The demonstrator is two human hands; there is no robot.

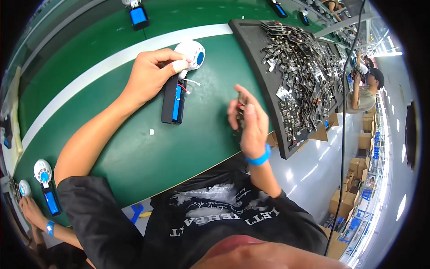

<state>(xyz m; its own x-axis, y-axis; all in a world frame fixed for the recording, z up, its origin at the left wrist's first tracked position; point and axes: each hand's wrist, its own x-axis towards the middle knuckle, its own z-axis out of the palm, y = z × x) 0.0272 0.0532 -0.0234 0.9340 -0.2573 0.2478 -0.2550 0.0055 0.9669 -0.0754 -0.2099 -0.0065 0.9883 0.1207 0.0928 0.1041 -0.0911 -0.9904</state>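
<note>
My left hand (154, 74) grips a handheld device by its round white head (189, 49), which has a blue disc at its centre. The device's open dark handle (168, 105) lies on the green table, with a blue cell-like part (177, 102) inside. Thin red and white wires with a small white connector (188, 92) stick out near its neck. To the right, above the table's near edge, my right hand (254, 127) is closed around a small dark circuit board (241, 107), partly hidden by the fingers and blurred.
A dark tray (275, 116) heaped with circuit boards (304, 76) stands at the right. A small white piece (151, 132) lies on the table (121, 154). Similar devices (139, 15) sit at the far side and left (51, 199). Another person's hand (31, 210) works at the left edge.
</note>
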